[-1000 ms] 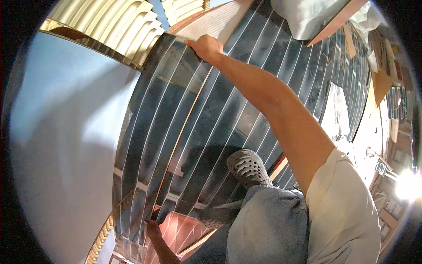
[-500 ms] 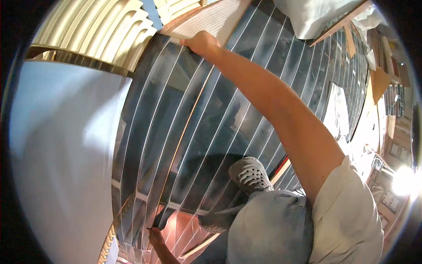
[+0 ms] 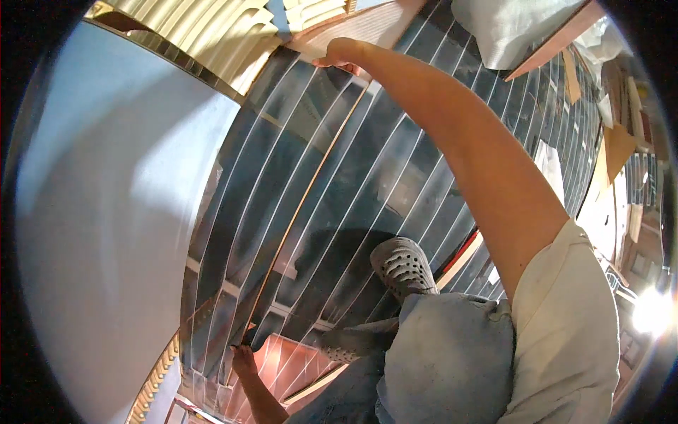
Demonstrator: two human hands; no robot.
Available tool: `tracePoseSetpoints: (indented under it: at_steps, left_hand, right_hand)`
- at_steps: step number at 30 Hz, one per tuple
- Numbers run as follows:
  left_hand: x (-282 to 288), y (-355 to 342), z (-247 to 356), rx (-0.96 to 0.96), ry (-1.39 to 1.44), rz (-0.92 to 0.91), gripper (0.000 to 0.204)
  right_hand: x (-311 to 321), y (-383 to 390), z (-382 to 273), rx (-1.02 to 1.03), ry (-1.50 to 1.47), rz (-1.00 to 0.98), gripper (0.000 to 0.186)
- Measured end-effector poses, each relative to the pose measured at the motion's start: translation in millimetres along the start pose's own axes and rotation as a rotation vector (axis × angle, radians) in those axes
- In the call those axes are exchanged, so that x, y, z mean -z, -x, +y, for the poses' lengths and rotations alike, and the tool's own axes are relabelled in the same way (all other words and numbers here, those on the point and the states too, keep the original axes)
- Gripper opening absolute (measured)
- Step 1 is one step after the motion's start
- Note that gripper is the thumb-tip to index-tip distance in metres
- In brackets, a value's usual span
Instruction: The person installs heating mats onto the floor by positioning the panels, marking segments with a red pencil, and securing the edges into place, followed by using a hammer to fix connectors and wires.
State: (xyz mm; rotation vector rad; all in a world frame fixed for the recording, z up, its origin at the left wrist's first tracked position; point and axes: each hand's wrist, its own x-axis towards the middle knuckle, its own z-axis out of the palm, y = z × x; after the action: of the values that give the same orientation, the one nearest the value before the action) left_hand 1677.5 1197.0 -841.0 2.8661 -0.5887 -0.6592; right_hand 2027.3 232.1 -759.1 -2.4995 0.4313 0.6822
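Note:
A thin orange strip (image 3: 306,203), like a measuring tape seen edge-on, runs lengthwise over the dark, glossy floor boards (image 3: 339,212) with pale seams. At its near end is my left hand (image 3: 244,362), fingers pinched together low in the picture; a dark bit shows at the fingertips, and what they grip is too small to be sure of. My right hand (image 3: 344,55) reaches to the far end, beside the edge of a pale ribbed panel (image 3: 381,28). Its fingers are bent downward, and the wrist partly hides what they hold or press.
A large pale-blue panel (image 3: 127,177) fills the left side, with cream fluted pieces (image 3: 205,35) beyond it. White wrapped material (image 3: 515,28) and a board (image 3: 554,42) stand far right. My grey clog (image 3: 402,265) and a wooden strip (image 3: 459,263) are near.
My view has shifted, so the floor and panels sit further right. My right forearm is more arched, the wrist higher. Both hands stay near the two ends of the orange strip.

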Motion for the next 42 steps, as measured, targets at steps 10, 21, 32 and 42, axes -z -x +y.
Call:
tracePoseSetpoints:
  at_steps: [10,21,32,42]
  left_hand:
    - [42.7,-3.6,56.6,0.44,-0.067,-0.235,0.024]
    - [21.3,-1.2,14.5,0.283,-0.43,-0.163,0.037]
    - [94.1,-156.4,92.6,0.244,-0.017,0.203,0.04]
    - [135.8,-205.2,136.4,0.373,0.006,0.569,0.059]
  right_hand:
    - [-18.7,15.9,-17.1,0.219,0.568,0.373,0.05]
    - [-25.6,20.2,9.1,0.066,0.449,0.475,0.057]
    - [-47.7,-1.6,31.0,0.392,0.589,0.425,0.03]
    - [-15.5,-88.3,144.5,0.655,0.993,0.629,0.043]
